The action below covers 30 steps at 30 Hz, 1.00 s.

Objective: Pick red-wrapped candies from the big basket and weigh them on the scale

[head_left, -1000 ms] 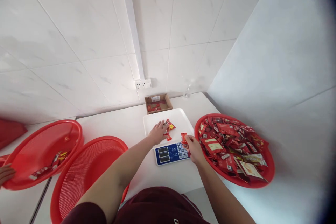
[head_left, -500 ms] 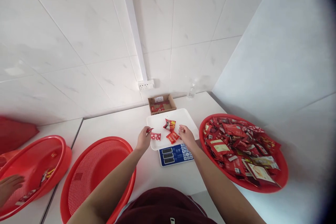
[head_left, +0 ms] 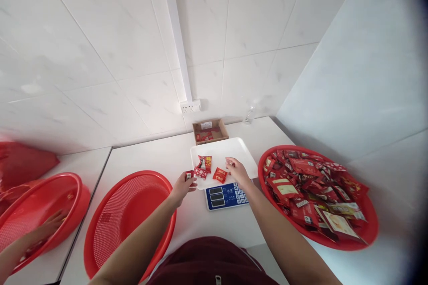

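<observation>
My left hand (head_left: 182,188) is at the left edge of the white weighing tray (head_left: 240,151), its fingers closed on a small red packet (head_left: 189,174). Just beside its fingertips, a red packet with white spots (head_left: 200,173) lies on the tray, touching a red-and-yellow packet (head_left: 205,162). My right hand (head_left: 238,172) hovers over the tray's right part with bent fingers slightly apart and nothing visible in them. Close to its fingertips lies a red packet with yellow print (head_left: 220,175). Below the tray shows the scale's blue panel (head_left: 222,197).
A red basket (head_left: 372,227) heaped with packets stands at right. At left is a red perforated basket (head_left: 100,231); beyond it, another person's hand (head_left: 55,222) reaches into another red basket (head_left: 78,187). Behind the tray are a cardboard box (head_left: 219,131) and a clear bottle (head_left: 249,116).
The red-and-yellow packet has moved left across the tray, against the spotted one. My left hand has turned, showing its packet more. The other person's hand has gone deeper into their basket.
</observation>
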Motion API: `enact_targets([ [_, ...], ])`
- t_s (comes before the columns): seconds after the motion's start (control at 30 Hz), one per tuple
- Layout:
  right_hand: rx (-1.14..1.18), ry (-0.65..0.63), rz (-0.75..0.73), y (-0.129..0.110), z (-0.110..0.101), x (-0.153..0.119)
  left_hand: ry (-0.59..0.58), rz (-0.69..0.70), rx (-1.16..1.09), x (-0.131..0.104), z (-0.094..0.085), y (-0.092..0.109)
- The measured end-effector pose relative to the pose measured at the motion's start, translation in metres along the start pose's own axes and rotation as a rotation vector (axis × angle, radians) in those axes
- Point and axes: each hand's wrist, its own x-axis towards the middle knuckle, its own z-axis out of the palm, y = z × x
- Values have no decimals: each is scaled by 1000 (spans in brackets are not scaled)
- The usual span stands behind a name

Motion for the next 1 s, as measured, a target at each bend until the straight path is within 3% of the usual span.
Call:
enact_targets([
  [0.2, 508, 78, 301, 12, -15, -29, -47, -18, 73, 22, 25, 10],
  [0.3, 688, 24, 361, 1, -6, -41, -67, 14, 112, 22, 35, 17],
  [0.4, 798, -84, 380, -17, 6, -56, -123, 57, 141, 8, 38, 17],
  [0.47, 757, -151, 378, -25, 12, -69, -199, 97, 181, -8, 37, 10],
  [0.53, 568, -249, 344, -26, 16, -86, -301, 114, 251, -25, 34, 0],
  [0.63, 201, -471, 229, -17, 21, -113, -435, 71, 390, -47, 31, -20],
  [0.73, -25, -543, 132, -2, 25, -135, -462, 4, 493, -60, 30, -36],
  [0.87, -131, -599, 131, 13, 19, -147, -474, -19, 582, -68, 29, -42],
  [1.0, -60, -701, 146, 12, 6, -150, -602, 28, 578, -74, 29, -31],
])
